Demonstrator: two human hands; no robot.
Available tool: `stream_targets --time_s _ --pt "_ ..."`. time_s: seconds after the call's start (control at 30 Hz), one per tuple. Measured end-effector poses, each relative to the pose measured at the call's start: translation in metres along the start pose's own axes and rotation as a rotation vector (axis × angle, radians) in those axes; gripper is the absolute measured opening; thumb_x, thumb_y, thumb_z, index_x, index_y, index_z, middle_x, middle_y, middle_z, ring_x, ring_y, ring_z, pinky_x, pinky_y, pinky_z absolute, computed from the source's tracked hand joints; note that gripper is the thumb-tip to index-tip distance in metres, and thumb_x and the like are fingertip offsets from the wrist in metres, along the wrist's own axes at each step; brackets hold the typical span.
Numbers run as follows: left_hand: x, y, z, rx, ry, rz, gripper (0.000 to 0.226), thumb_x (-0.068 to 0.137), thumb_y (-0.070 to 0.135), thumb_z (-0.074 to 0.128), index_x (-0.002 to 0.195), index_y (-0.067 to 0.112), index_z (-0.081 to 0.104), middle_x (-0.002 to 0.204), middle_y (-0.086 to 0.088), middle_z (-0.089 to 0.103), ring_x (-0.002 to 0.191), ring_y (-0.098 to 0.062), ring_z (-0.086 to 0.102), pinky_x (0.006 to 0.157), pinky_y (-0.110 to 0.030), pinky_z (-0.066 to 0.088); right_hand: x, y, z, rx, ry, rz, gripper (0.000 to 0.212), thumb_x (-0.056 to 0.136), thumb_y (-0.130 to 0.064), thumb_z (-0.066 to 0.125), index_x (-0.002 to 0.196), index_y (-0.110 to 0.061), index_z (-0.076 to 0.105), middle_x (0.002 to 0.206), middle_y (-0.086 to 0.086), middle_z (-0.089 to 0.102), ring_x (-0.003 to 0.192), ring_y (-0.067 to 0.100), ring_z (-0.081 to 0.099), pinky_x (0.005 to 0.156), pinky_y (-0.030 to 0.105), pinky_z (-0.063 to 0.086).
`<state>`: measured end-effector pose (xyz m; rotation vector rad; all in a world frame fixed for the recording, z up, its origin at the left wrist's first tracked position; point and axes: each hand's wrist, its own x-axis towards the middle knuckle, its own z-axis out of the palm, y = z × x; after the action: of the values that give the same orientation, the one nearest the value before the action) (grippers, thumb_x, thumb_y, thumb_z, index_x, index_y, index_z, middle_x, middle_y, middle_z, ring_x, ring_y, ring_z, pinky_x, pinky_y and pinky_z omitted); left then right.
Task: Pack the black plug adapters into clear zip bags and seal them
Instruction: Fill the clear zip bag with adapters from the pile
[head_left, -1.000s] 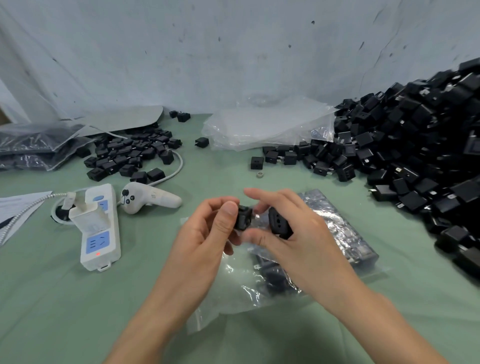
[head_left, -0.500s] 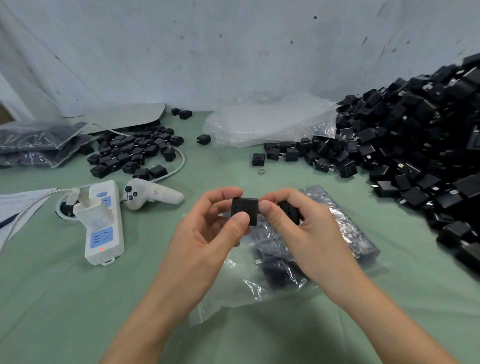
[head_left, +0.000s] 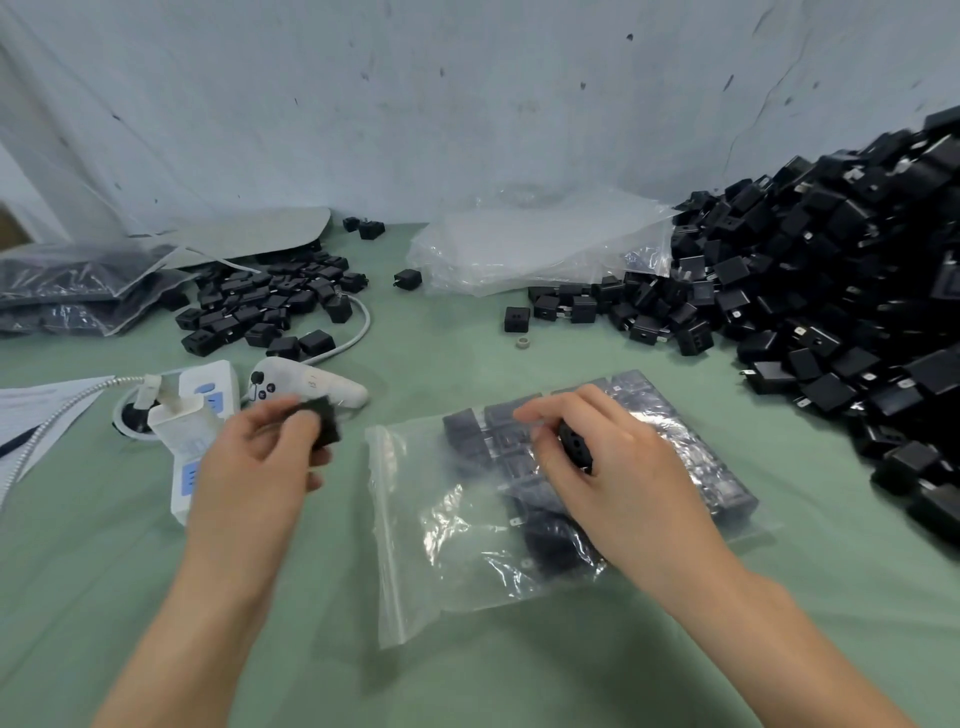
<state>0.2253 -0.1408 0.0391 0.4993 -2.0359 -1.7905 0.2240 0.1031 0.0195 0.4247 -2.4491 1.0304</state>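
A clear zip bag (head_left: 415, 561) lies on the green table in front of me, its open zip edge to the left and several black plug adapters inside at its far right. My left hand (head_left: 254, 462) grips one black adapter (head_left: 324, 423), blurred, above the power strip to the left of the bag. My right hand (head_left: 613, 467) hovers over the bag and holds a second black adapter (head_left: 574, 447) in its curled fingers. A big heap of loose adapters (head_left: 831, 291) fills the right side.
A white power strip (head_left: 182, 452) with a plugged-in charger and a white handheld controller (head_left: 306, 387) sit at the left. Behind them lie a smaller adapter pile (head_left: 260, 306), filled bags (head_left: 67, 286) and a stack of empty clear bags (head_left: 535, 249).
My hands were together holding two adapters over the bag. Now they have parted: the left moved left with one adapter, the right stays over the bag with the other.
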Motion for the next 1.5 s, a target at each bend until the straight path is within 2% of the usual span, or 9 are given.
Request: stream_targets --time_s 0.13,0.27,0.4,0.53,0.7,0.8,0.93,1.17,1.5 --pt "0.008 -0.016 -0.022 0.275 -0.053 -0.122 0.01 0.094 0.024 0.061 0.097 0.022 0.07 0.092 0.001 0.071 0.078 -0.014 0.062 0.081 -0.033 0.052 -0.002 0.01 0.002 -0.196 -0.002 -0.025 0.016 0.098 -0.026 0.057 0.109 -0.033 0.067 0.096 -0.016 0.059 0.07 0.003 0.042 0.054 0.034 0.048" --pt "-0.004 -0.017 -0.012 0.37 -0.306 -0.181 0.009 0.093 0.025 0.066 0.094 0.021 0.074 0.081 0.004 0.076 0.073 -0.012 0.067 0.069 -0.024 0.053 -0.001 0.013 0.0 -0.256 -0.023 -0.019 0.017 0.099 -0.028 0.054 0.111 -0.034 0.065 0.097 -0.016 0.058 0.068 0.006 0.045 0.052 0.038 0.051" --pt "-0.016 -0.014 0.002 0.385 -0.407 -0.111 0.007 0.089 0.033 0.07 0.093 0.028 0.074 0.082 0.012 0.076 0.069 -0.002 0.07 0.057 -0.006 0.046 -0.001 0.013 0.001 -0.26 -0.018 0.0 0.017 0.098 -0.029 0.054 0.11 -0.035 0.065 0.098 -0.015 0.058 0.069 0.008 0.049 0.054 0.039 0.052" --pt "-0.021 -0.015 0.009 0.497 -0.445 -0.027 0.008 0.092 0.034 0.067 0.098 0.032 0.072 0.086 0.011 0.075 0.077 0.002 0.068 0.068 -0.012 0.046 -0.001 0.014 0.002 -0.247 -0.018 0.013 0.016 0.099 -0.027 0.056 0.11 -0.034 0.065 0.098 -0.014 0.059 0.069 0.01 0.052 0.056 0.04 0.053" --pt "-0.011 -0.011 0.007 0.168 -0.206 -0.181 0.017 0.102 0.017 0.048 0.108 0.017 0.064 0.084 -0.008 0.071 0.064 -0.015 0.067 0.061 -0.025 0.056 -0.001 0.016 0.002 -0.235 0.012 0.019 0.016 0.098 -0.025 0.056 0.108 -0.034 0.065 0.095 -0.016 0.057 0.068 0.006 0.045 0.055 0.039 0.052" --pt "-0.015 -0.011 0.009 0.107 -0.288 -0.253 0.012 0.099 0.029 0.056 0.106 0.021 0.058 0.073 -0.007 0.074 0.062 -0.02 0.072 0.055 -0.028 0.058 0.0 0.017 0.002 -0.239 0.01 0.018 0.017 0.097 -0.027 0.054 0.108 -0.034 0.065 0.095 -0.016 0.057 0.068 0.007 0.045 0.054 0.038 0.051" --pt "-0.016 -0.018 0.018 0.161 -0.334 -0.278 0.026 0.097 0.034 0.06 0.117 0.023 0.047 0.074 -0.002 0.076 0.065 -0.021 0.074 0.073 -0.039 0.059 0.001 0.017 0.002 -0.241 0.006 0.022 0.017 0.098 -0.026 0.055 0.108 -0.034 0.066 0.096 -0.016 0.058 0.066 0.007 0.045 0.054 0.037 0.05" --pt "-0.017 -0.01 0.026 -0.216 -0.49 -0.531 0.029 0.1 0.021 0.053 0.116 -0.003 0.054 0.09 -0.026 0.074 0.076 -0.036 0.075 0.056 -0.034 0.059 0.001 0.019 0.0 -0.234 0.009 0.031 0.017 0.098 -0.024 0.055 0.108 -0.033 0.067 0.097 -0.015 0.059 0.067 0.007 0.044 0.057 0.038 0.05" --pt "-0.02 -0.005 0.024 -0.206 -0.514 -0.54 0.017 0.1 0.019 0.055 0.1 0.002 0.055 0.088 -0.029 0.073 0.078 -0.038 0.074 0.058 -0.041 0.062 0.0 0.018 -0.001 -0.245 -0.014 0.028 0.018 0.098 -0.025 0.055 0.108 -0.034 0.067 0.097 -0.015 0.059 0.067 0.007 0.047 0.055 0.036 0.05"
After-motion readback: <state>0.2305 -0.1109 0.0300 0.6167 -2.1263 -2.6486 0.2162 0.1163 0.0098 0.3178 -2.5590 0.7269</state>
